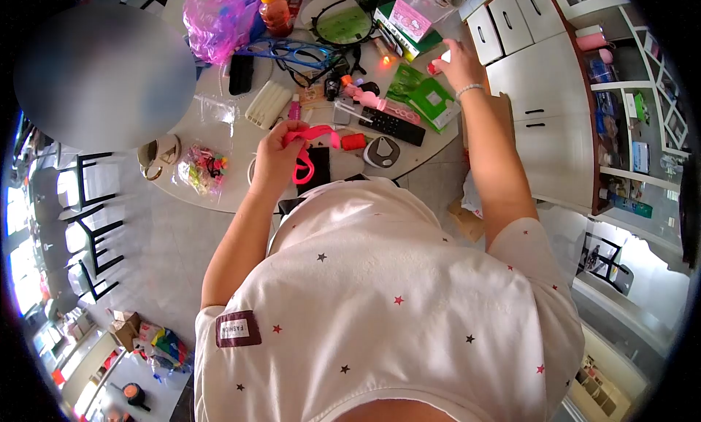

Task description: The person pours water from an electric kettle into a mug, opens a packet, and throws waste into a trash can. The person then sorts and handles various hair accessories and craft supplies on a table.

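My left hand (pixel 279 150) is closed on a bright pink ribbon (pixel 318 132), which loops over the near edge of the table. Just right of the ribbon lies a red spool of thread (pixel 353 142), with a grey-and-white oval device (pixel 381 152) beside it. Out to the right, my right hand (pixel 461 66) pinches a small red-and-white thing (pixel 437 64) above the table's right edge. Its kind I cannot make out. Near that hand are green packets (pixel 429 97) and a pink box (pixel 415 19).
The crowded round table (pixel 244 181) holds a remote control (pixel 392 124), blue glasses frames (pixel 303 53), an orange-capped bottle (pixel 275 13), a purple plastic bag (pixel 217 20) and a bag of small colourful items (pixel 204 169). White cabinets (pixel 540 86) stand at the right. A blurred grey disc covers the upper left.
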Motion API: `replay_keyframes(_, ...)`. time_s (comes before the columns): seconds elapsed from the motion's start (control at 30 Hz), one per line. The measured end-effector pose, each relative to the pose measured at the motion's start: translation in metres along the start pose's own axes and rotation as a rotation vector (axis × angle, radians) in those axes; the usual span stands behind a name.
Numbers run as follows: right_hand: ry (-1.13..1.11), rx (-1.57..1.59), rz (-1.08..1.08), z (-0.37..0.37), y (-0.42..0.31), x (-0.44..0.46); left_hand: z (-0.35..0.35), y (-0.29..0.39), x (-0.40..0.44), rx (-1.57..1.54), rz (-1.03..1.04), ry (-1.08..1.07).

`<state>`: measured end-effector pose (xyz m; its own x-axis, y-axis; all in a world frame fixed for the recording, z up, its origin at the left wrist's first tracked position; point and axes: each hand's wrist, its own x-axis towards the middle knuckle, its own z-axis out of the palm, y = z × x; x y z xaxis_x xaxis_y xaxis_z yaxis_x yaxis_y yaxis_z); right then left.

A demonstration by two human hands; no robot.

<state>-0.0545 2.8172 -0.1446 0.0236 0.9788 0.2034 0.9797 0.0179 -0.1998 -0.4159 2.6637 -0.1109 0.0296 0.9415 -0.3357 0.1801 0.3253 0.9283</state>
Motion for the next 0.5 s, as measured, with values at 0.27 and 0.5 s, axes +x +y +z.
replay_keyframes(0.27,0.011,0.159,0.127,-0.005,0.007,0.007,-0.014,-0.006,-0.01,-0.036,-0.03,0.077)
replay_keyframes(0.5,-0.229,0.056,0.321,0.024,0.03,-0.049,-0.01,-0.005,-0.012,-0.075,-0.022,0.09)
